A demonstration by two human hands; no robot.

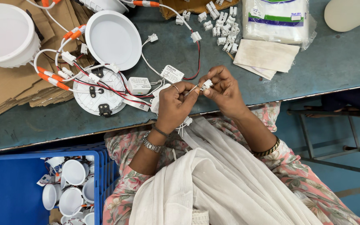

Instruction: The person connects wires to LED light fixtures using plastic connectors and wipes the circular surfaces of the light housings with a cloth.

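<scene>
My left hand (173,104) pinches thin white wires, their bare ends pointing right. My right hand (223,89) holds a small white plastic connector (207,84) between thumb and fingers, right at the wire tips. Both hands hover over the front edge of the grey-blue table (330,66). More white wires hang down under my left wrist. Just left of my hands lie small white driver boxes (139,85) with red and black leads.
Round white lamp housings (113,39) and one face-down lamp back (98,89) lie left, on cardboard sheets (5,83). Loose white connectors (223,29) and a plastic bag (278,18) sit at the far edge. A blue crate (13,187) with white lamp cups stands lower left.
</scene>
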